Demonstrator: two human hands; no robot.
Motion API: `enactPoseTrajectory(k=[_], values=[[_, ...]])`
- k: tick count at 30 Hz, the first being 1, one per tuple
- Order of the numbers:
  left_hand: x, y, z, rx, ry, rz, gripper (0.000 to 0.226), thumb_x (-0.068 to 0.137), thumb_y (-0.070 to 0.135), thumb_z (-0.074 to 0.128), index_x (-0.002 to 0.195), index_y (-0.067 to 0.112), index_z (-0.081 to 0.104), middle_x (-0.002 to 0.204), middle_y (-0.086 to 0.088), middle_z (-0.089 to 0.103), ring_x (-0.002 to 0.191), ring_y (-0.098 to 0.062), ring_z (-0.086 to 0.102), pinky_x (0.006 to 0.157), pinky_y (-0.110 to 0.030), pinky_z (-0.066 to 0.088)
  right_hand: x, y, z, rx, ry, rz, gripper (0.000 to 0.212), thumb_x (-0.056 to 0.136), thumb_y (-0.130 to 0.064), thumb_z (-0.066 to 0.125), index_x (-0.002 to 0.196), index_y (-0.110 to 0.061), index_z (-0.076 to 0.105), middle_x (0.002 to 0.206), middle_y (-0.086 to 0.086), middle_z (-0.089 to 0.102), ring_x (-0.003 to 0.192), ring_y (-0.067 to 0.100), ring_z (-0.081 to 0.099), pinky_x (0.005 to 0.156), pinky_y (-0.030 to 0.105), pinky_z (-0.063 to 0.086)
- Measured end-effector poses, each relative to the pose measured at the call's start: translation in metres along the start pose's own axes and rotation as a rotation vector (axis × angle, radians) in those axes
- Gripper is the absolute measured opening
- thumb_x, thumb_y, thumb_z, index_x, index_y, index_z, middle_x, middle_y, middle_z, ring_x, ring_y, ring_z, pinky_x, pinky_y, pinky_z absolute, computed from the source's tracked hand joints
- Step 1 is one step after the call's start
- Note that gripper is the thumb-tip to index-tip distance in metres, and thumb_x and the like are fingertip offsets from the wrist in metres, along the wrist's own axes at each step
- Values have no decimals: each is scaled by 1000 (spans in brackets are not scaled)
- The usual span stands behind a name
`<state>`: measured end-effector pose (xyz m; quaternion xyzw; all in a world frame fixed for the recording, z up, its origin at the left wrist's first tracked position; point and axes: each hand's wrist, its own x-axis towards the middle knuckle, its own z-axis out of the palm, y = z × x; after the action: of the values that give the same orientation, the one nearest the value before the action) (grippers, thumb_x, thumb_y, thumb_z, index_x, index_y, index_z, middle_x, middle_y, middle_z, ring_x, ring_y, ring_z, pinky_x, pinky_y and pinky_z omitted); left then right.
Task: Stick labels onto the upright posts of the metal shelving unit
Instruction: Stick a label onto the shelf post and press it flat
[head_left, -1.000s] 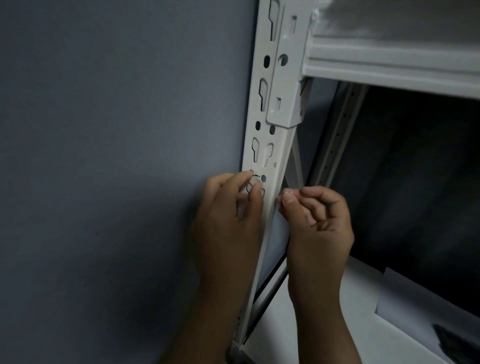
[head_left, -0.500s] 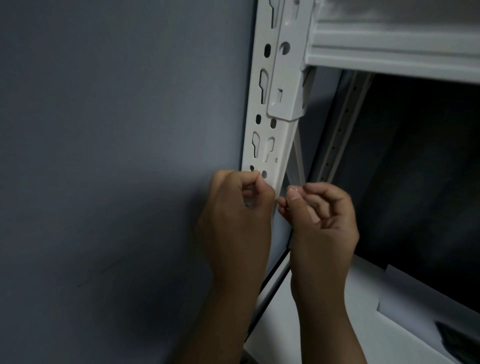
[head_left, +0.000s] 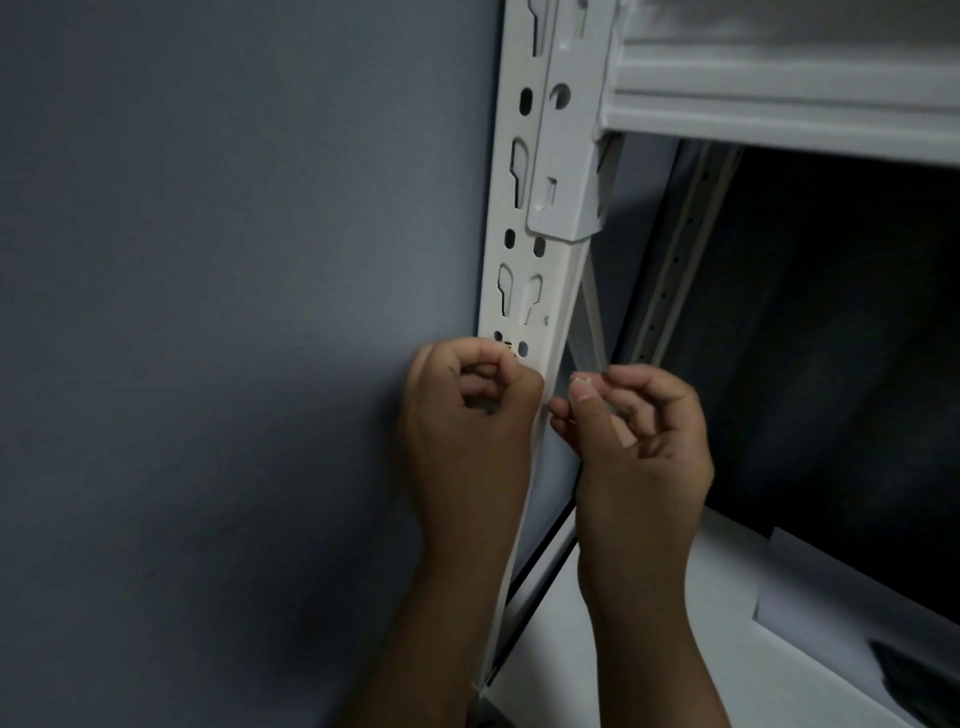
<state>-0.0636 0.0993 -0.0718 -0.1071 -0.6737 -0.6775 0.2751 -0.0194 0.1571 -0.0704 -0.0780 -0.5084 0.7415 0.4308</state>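
A person works at the front upright post (head_left: 524, 291) of a white metal shelving unit standing close beside a grey wall (head_left: 208, 312). Both hands are raised to the same height on the post, below the bracket (head_left: 563, 171) where a shelf beam (head_left: 779, 111) hooks into the keyhole slots.

How far the labelling has got is hard to judge: no finished label can be made out on the visible stretch of post, and the rear post (head_left: 680, 270) shows only its row of small holes. A small dark-and-pale fleck sits at the left fingertips, against the post face beside a round hole; it may be the label (head_left: 506, 347), but it is too small to tell. If so, the step in hand would be pressing it down, with the other posts left to do.

The left hand (head_left: 467, 410) lies knuckles-out over the post's front face, fingers (head_left: 485, 371) curled tight, tips bunched against the metal as if pinching something. The right hand (head_left: 639, 431) hovers just beside the post's inner edge, thumb and forefinger closed together; whether they hold a scrap of backing cannot be told. Both forearms rise from below. A pale lower shelf (head_left: 649, 649) carries a sheet of paper (head_left: 831, 597).
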Motion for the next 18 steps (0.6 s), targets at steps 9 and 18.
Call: enactPoseTrajectory(k=[9,18], values=[[-4,-1,-6,12,-18,175,8,85,15,59,92,18,61,95,2,57,78,-2,58,64,-5,46,1,0,0,9,-1,7,16,86,5,62,91,-8,57,74,3,68,64,13,69,66,19,56],[2,-12,-11,217,-25,363,8,90,9,61,94,5,67,94,-5,62,84,-5,56,78,-6,44,0,0,-1,0,-4,13,16,86,4,63,90,-10,58,75,2,69,64,13,68,66,19,55]])
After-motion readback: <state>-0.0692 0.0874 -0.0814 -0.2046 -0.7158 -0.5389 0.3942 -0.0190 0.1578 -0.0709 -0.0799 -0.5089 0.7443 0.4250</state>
